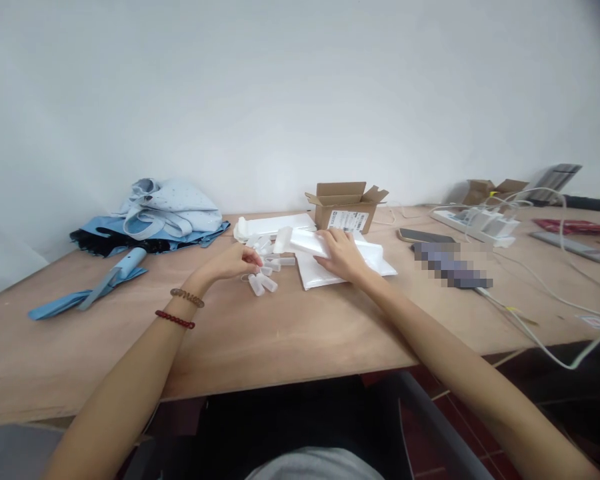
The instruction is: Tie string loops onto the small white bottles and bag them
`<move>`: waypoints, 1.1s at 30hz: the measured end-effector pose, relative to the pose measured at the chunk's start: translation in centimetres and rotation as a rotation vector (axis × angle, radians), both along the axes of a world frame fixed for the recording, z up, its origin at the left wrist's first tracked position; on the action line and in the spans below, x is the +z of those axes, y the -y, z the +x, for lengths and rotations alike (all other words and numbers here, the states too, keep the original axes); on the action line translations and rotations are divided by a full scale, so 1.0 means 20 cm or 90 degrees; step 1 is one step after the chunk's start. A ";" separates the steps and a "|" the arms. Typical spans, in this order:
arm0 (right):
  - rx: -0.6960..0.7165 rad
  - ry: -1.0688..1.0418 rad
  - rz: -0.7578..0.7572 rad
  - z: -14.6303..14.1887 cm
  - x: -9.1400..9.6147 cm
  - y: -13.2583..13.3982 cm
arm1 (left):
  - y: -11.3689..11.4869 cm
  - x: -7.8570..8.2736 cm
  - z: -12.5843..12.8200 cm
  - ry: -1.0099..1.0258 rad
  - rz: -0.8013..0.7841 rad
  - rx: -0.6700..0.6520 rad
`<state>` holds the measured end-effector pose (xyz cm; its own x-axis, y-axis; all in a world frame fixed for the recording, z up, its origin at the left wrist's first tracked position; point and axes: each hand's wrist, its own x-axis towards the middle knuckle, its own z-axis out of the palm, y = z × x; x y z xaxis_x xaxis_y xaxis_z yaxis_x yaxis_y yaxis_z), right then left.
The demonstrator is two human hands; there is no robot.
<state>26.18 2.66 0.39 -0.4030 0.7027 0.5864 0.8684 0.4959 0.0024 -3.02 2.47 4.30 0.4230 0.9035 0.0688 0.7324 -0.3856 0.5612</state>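
Observation:
My left hand rests on the wooden table with its fingers curled among several small clear plastic tubes; what it pinches, if anything, is hidden. Two bead bracelets sit on that wrist. My right hand lies on a stack of white plastic bags, fingers closed on the edge of one bag that is lifted off the pile. More white bags lie just behind the tubes.
An open cardboard box stands behind the bags. A pale blue bag and umbrella lie at the left. To the right are a phone, a power strip with white cables, and another box.

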 end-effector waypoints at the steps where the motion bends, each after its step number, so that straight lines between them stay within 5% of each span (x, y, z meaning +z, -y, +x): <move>1: 0.000 0.000 -0.001 0.00 0.00 0.00 | 0.00 0.00 0.00 0.007 0.000 0.000; 16: 0.012 0.013 -0.002 0.00 -0.02 -0.02 | -0.02 -0.01 -0.01 0.085 0.030 -0.005; 24: 0.022 0.011 0.004 0.00 -0.01 -0.01 | -0.05 0.00 0.01 0.347 0.227 0.166; 33: 0.049 0.014 0.017 -0.07 -0.01 0.04 | -0.02 -0.05 0.08 0.291 0.264 0.152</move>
<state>24.84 1.78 0.18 -0.4683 0.6531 0.5951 0.8269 0.5613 0.0348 -1.52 2.79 3.25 0.0607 0.8283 0.5569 0.5480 -0.4940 0.6750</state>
